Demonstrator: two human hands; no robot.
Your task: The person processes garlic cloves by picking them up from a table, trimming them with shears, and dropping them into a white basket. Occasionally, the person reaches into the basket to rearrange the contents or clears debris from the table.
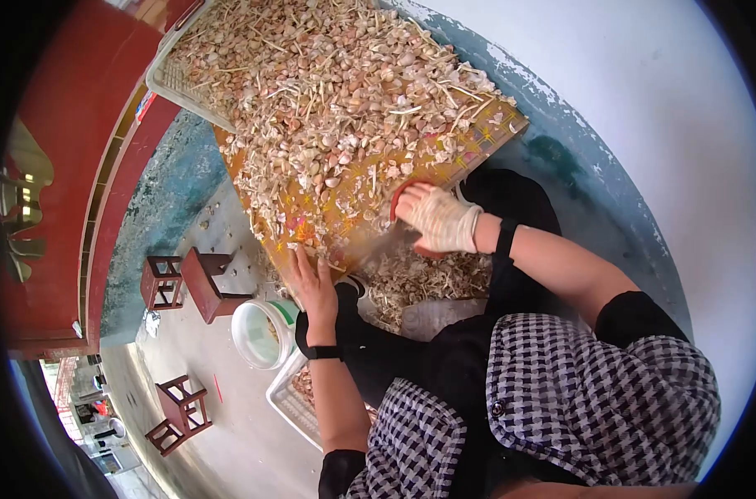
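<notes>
My right hand (436,218), wrapped in a pale glove or bandage, is closed around red-handled scissors (399,198). Their grey blades are smeared by motion and point left, over the table's near edge. My left hand (313,287) rests at the near left edge of the table, fingers stretched out and apart, with a few pale flakes by the fingertips. In front of both hands, a table with a yellow patterned cover (357,204) bears a large heap of garlic cloves (328,100), mixed with skins and dry stems.
A white plastic basket (187,96) stands at the far left of the heap. Skins and stalks (428,283) are piled below the table edge. A white bucket (257,333) and another basket (290,399) sit left of my legs. Wooden stools (203,283) stand beyond; a wall (644,125) runs along the right.
</notes>
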